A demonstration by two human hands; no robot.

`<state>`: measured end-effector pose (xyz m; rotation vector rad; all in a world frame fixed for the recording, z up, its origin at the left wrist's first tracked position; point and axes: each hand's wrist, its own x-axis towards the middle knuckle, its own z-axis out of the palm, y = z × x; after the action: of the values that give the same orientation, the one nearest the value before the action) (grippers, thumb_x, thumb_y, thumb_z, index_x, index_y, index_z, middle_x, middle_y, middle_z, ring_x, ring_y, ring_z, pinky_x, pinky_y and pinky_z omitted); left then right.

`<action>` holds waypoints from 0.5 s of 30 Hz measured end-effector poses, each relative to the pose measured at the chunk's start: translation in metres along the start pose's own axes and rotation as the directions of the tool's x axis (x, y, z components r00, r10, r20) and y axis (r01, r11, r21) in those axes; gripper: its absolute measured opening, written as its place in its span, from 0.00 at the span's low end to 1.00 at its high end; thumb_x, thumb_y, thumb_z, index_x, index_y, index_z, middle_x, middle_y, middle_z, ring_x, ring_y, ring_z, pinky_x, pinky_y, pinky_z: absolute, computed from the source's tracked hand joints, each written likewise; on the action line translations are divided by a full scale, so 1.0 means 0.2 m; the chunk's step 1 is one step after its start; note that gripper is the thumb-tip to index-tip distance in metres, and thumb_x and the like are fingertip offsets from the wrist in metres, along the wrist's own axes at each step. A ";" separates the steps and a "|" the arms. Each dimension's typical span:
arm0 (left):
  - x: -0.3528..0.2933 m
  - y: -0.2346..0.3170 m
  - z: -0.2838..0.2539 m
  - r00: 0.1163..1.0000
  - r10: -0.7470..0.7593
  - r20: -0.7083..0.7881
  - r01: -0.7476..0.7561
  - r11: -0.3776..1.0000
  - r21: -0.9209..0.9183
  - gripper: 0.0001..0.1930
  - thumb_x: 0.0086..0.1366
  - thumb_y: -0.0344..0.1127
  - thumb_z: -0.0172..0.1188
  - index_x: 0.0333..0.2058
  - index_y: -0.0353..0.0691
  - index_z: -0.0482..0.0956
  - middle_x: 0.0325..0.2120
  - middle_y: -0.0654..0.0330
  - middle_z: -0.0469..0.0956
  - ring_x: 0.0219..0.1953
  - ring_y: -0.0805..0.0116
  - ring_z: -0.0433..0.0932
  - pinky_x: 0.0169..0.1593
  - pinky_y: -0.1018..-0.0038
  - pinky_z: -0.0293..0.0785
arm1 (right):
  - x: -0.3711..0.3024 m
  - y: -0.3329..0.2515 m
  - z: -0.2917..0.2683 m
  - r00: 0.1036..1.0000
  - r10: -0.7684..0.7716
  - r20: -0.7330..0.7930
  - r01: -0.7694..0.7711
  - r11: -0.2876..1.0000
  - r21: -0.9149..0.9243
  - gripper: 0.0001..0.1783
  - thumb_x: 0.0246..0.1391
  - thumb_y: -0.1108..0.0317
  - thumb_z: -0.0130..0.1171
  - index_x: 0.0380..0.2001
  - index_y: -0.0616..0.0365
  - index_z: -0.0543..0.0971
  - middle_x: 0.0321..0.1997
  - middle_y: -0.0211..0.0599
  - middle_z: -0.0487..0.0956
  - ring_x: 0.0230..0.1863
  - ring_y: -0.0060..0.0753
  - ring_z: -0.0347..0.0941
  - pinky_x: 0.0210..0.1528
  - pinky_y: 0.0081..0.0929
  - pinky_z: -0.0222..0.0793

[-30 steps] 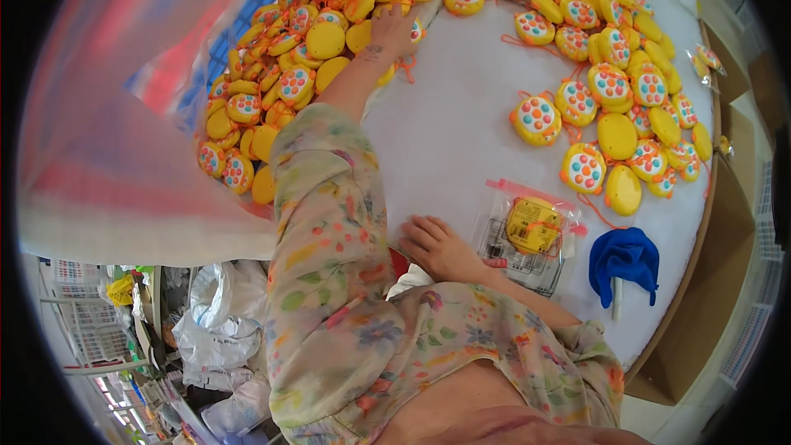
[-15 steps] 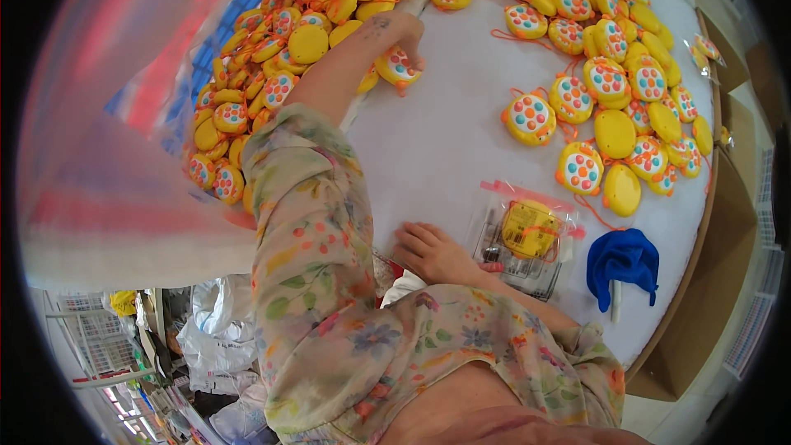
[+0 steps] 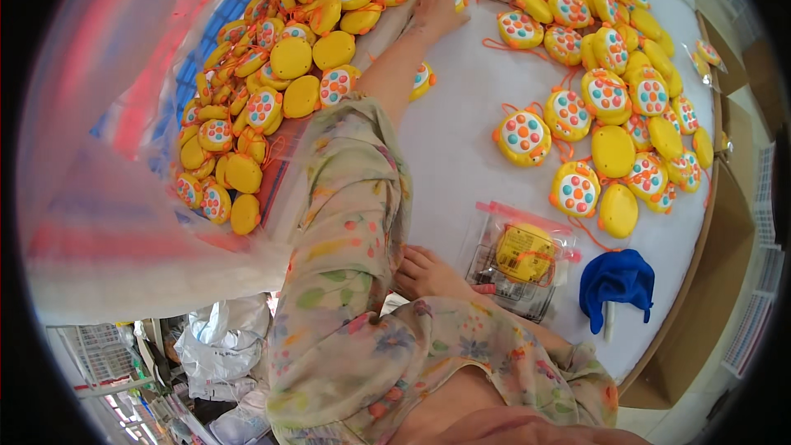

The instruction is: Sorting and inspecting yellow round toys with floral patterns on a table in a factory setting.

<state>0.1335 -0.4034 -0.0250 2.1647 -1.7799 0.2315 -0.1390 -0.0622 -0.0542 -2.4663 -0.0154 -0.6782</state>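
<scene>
Round yellow toy [image 3: 456, 2], mostly hidden under left hand [image 3: 439, 10]

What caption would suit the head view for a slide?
Left hand reaches among yellow toy phones; right hand rests beside a bagged toy on the white table.

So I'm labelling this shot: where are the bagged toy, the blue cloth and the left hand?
bagged toy [image 3: 524, 253], head view, on its yellow face inside the clear bag.
blue cloth [image 3: 618, 284], head view, on its middle fold.
left hand [image 3: 437, 12], head view, on its back.
</scene>
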 end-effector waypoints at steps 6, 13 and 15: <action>-0.03 0.03 -0.02 0.992 -0.124 0.035 0.127 0.983 -0.135 0.27 0.46 0.49 0.65 0.40 0.38 0.70 0.45 0.51 0.72 0.50 0.56 0.69 0.51 0.65 0.69 | 0.00 0.01 -0.02 1.000 0.011 -0.002 -0.011 1.000 0.016 0.14 0.42 0.66 0.59 0.35 0.59 0.76 0.43 0.38 0.72 0.55 0.41 0.65 0.60 0.38 0.59; 0.07 0.00 0.00 0.884 -0.450 0.126 0.414 0.632 -0.655 0.25 0.44 0.47 0.67 0.38 0.38 0.71 0.43 0.52 0.75 0.51 0.54 0.70 0.48 0.61 0.71 | -0.02 -0.03 -0.02 0.995 0.006 0.101 -0.008 1.000 0.018 0.23 0.44 0.66 0.51 0.46 0.63 0.74 0.53 0.42 0.69 0.61 0.41 0.59 0.63 0.37 0.53; 0.10 0.15 -0.01 0.907 -0.371 0.199 0.361 0.441 -0.822 0.27 0.47 0.52 0.63 0.40 0.38 0.73 0.45 0.53 0.74 0.53 0.54 0.68 0.51 0.55 0.68 | -0.02 0.00 -0.03 0.993 0.037 0.117 -0.039 0.999 0.017 0.23 0.44 0.66 0.51 0.45 0.63 0.74 0.54 0.42 0.69 0.61 0.42 0.59 0.63 0.38 0.53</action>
<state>0.1078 -0.4266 -0.0109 1.6730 -0.9671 -0.6308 -0.1461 -0.0654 -0.0517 -2.4783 -0.0198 -0.5154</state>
